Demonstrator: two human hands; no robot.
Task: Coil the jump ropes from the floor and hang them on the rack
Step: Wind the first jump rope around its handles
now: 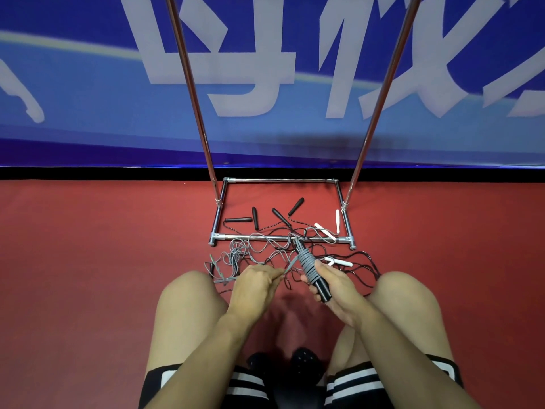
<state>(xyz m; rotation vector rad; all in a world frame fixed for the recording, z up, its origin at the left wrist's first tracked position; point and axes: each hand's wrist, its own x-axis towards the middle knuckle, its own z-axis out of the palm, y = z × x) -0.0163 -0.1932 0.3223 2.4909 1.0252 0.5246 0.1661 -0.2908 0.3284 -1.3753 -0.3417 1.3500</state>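
I see my right hand (330, 286) wrapped around a pair of black handles (322, 289), fingers curled under them and thumb lying along the top. Grey rope (308, 262) is wound in tight turns around the handles just beyond my thumb tip. From that winding a loose strand runs across to my left hand (256, 286), whose fingers pinch it at the fingertips, the hand otherwise clenched.

Past my left fingers, on the red floor (88, 246), the rest of the grey rope lies in loose loops, mixed with thin black rope (362, 256). Beyond my right fingers a white handle (342, 262) lies on the floor. Farther out stands the rack (280, 239), its front base bar crossed by several ropes. Inside the base frame lie four black handles (239, 219) and two more white handles (324, 231). Two chrome uprights rise against a blue banner (265, 69). My bare knees flank both hands.
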